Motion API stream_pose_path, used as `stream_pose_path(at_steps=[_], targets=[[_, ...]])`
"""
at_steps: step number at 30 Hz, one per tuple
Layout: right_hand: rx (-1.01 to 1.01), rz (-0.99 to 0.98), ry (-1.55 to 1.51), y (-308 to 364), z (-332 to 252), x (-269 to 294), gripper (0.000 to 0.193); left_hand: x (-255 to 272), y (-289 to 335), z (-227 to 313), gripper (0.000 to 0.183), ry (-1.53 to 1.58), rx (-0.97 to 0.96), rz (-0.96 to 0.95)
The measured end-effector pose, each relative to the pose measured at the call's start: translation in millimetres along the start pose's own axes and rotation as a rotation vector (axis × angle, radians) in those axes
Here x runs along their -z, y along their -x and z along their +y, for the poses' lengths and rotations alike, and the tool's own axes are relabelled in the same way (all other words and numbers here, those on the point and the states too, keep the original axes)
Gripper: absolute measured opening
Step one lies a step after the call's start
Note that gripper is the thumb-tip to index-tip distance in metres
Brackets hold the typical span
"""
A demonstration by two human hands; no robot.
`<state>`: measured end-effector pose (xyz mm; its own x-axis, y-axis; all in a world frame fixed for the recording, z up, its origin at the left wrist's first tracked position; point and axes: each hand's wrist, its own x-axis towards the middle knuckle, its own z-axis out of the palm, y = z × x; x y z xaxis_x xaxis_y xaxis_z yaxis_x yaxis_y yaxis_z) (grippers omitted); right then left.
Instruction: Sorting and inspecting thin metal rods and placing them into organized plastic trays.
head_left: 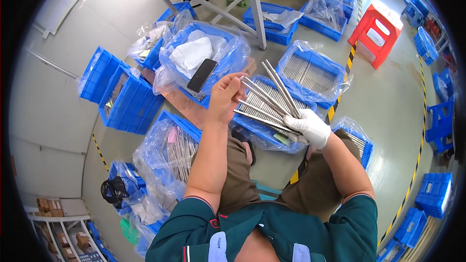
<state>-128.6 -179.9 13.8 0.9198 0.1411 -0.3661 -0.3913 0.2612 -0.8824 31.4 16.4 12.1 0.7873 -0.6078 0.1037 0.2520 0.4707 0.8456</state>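
My right hand (310, 127), in a white glove, is closed round several slim metal rods (283, 89) fanned out toward the far left. My bare left hand (226, 98) has its fingers curled, with thumb and fingertips at the far end of one of these rods. Below the fan stands a blue crate (272, 138) lined with clear plastic, holding rows of similar rods and a small green slip. Just beyond my left hand, a black phone (202, 75) lies on white cloth (191, 54) in another lined crate.
A crate of neatly rowed rods (310, 73) stands ahead to the right. Loose rods (178, 153) fill a plastic-lined crate at my left. Blue crates (127, 98) are stacked farther left. A red stool (376, 34) stands by the striped floor tape; a metal table leg (256, 9) rises ahead.
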Motion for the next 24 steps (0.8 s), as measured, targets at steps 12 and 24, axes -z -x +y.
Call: stream_pose_path(at_steps=[12,24], targets=[[0.139,0.149,0.089,-3,-1,-7,0.029,-16,18,-8,0.030,-0.052,0.206,-0.174],[-0.043,0.010,0.059,7,-12,0,0.029,5,13,23,0.037,0.004,-0.277,-0.142]])
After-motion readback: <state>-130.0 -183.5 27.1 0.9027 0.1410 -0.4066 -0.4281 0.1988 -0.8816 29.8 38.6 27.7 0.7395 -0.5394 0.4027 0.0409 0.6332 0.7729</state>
